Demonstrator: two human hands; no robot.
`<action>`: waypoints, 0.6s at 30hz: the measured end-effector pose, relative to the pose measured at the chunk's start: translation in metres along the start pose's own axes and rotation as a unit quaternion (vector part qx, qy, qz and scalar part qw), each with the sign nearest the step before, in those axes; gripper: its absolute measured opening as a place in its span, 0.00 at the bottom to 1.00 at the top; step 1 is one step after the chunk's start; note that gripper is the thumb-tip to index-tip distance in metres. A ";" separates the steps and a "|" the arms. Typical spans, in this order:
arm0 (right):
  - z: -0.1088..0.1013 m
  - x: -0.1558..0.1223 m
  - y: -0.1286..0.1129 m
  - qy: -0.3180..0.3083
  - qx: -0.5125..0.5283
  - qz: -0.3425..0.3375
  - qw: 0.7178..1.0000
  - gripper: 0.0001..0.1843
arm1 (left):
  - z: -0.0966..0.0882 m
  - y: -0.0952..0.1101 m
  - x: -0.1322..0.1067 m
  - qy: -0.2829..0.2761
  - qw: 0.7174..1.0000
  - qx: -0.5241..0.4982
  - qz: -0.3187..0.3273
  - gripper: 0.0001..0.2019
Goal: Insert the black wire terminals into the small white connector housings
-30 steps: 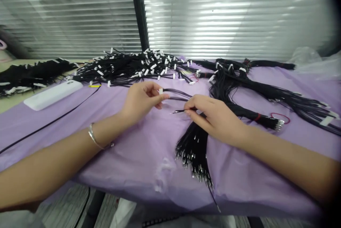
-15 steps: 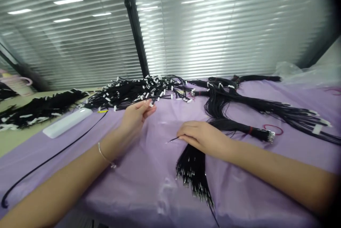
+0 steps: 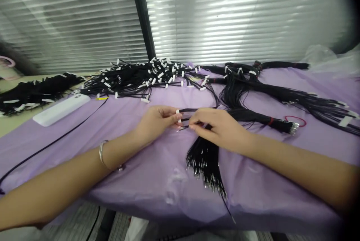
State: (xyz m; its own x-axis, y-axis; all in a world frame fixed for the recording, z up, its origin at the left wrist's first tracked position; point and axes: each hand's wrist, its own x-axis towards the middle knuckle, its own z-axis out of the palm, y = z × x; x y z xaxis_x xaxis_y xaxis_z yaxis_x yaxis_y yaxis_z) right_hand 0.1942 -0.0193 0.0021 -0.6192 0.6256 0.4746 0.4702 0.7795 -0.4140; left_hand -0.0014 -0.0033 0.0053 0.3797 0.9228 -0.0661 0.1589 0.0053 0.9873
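One white connector [image 3: 177, 112], pinched in my left hand's [image 3: 155, 122] fingers at mid-bench, black leads trailing right. One black wire [image 3: 184, 127], pinched in my right hand [image 3: 221, 128], long axis left-right, tip just below the connector. One terminal-wire bundle [image 3: 204, 154] lies under the right hand; one finished pile [image 3: 140, 77] behind.
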 end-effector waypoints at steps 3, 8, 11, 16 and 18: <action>-0.005 0.003 -0.001 -0.002 0.069 0.081 0.994 0.06 | 0.005 -0.006 -0.003 -0.048 0.993 -0.101 -0.038 0.07; -0.012 0.003 -0.001 0.001 0.136 0.089 0.987 0.07 | 0.006 -0.014 -0.001 -0.035 0.982 -0.175 -0.065 0.05; -0.014 0.002 -0.002 0.014 0.151 0.154 0.976 0.08 | 0.008 -0.013 -0.001 -0.026 0.986 -0.159 -0.053 0.04; -0.015 0.004 -0.006 0.005 0.123 0.235 0.964 0.08 | 0.009 -0.010 -0.002 -0.027 0.987 -0.144 -0.065 0.05; -0.015 0.006 -0.006 0.005 0.108 0.240 0.965 0.08 | 0.009 -0.010 -0.002 -0.044 0.985 -0.148 -0.071 0.04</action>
State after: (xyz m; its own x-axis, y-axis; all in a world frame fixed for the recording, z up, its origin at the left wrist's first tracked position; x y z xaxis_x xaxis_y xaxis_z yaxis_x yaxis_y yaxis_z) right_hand 0.1976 -0.0200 0.0191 -0.3553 0.9142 0.1952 0.5588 0.3751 -0.7396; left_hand 0.0042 -0.0084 -0.0054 0.4521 0.8681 -0.2051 -0.0525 0.2555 0.9654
